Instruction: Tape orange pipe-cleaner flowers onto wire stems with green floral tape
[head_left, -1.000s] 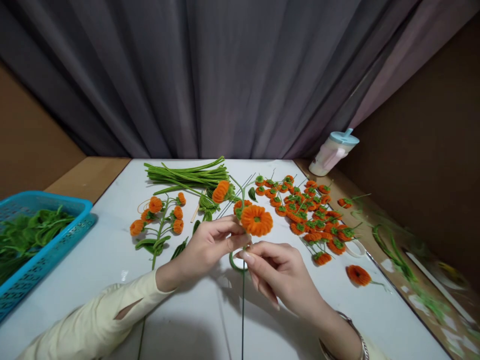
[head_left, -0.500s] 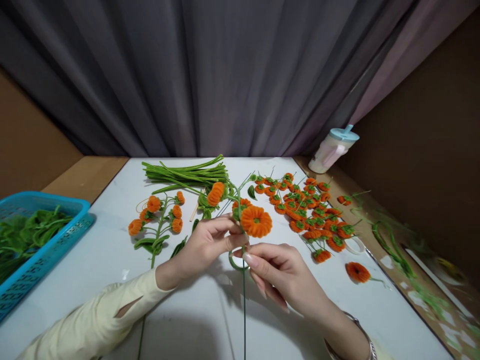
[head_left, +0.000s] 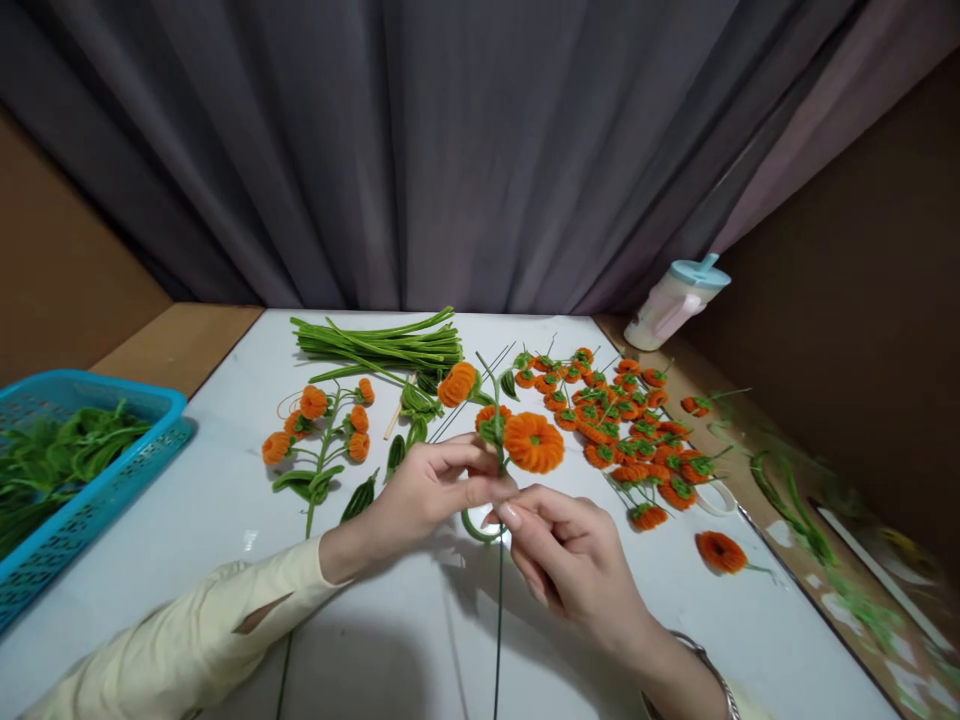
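Observation:
Fuzzy orange pipe-cleaner pumpkins (head_left: 533, 443) cluster at the top of a green-wrapped wire stem (head_left: 499, 610) held upright over the table. My left hand (head_left: 450, 480) pinches this stem just under the pumpkins. Right below, my right hand (head_left: 566, 545) has thumb and forefinger closed at the stem. A roll of green tape (head_left: 480, 527) hangs by the stem, partly behind my fingers; whether the right fingers grip tape or stem is hidden. To the left lies a similar pumpkin branch (head_left: 322, 455) with green leaves.
Loose orange pumpkins (head_left: 626, 405) on wires spread at the right, near a white tape roll (head_left: 716, 497) and a single pumpkin (head_left: 721, 552). Green pipe cleaners (head_left: 382, 345) lie at the back. A blue basket (head_left: 112, 490) of leaves stands left; a tumbler (head_left: 675, 305) stands back right.
Both hands and the stem appear slightly further right, as the whole view has shifted a little. The pumpkin cluster has turned slightly. Both hands stay closed at the stem.

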